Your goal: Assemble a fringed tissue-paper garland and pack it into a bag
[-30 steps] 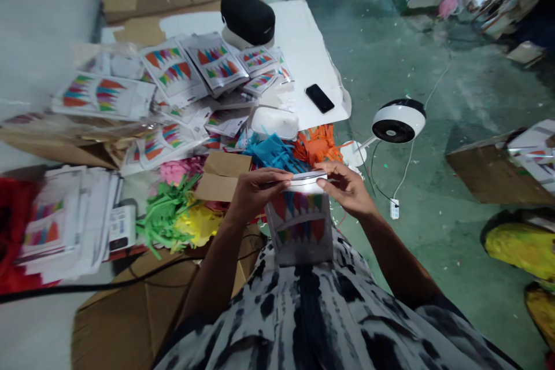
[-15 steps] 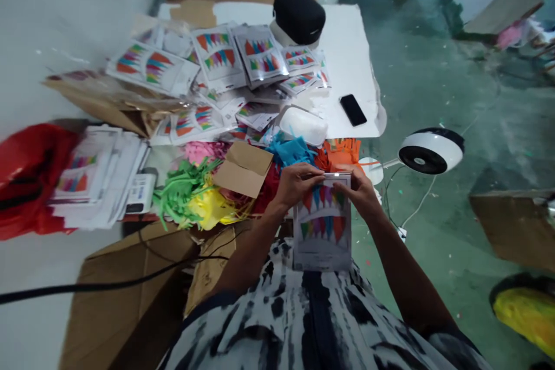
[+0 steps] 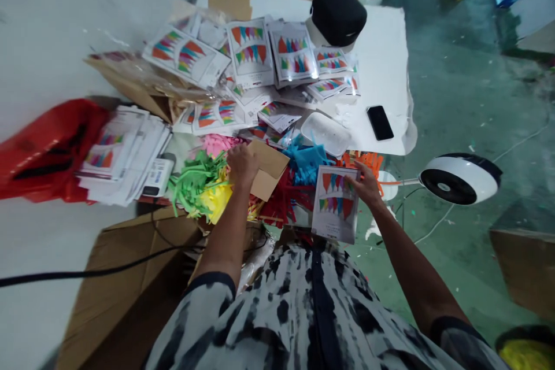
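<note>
My right hand grips the upper right corner of a flat packet printed with rows of colourful tassels. The packet hangs tilted in front of my shirt. My left hand is down at the left edge of a brown cardboard piece, among the tassels; its fingertips are hidden beneath it. Around it lie pink tassels, green tassels and yellow tassels. Blue tassels, red tassels and orange tassels lie to the right.
Printed packets are heaped at the back, near a black case. A phone and a white tray lie on the table. Printed cards and a red bag are at left. A white fan stands at right.
My left hand has let go of the packet's top and moved left to the cardboard piece and tassels. My right hand keeps the packet, now alone. The view has shifted left.
</note>
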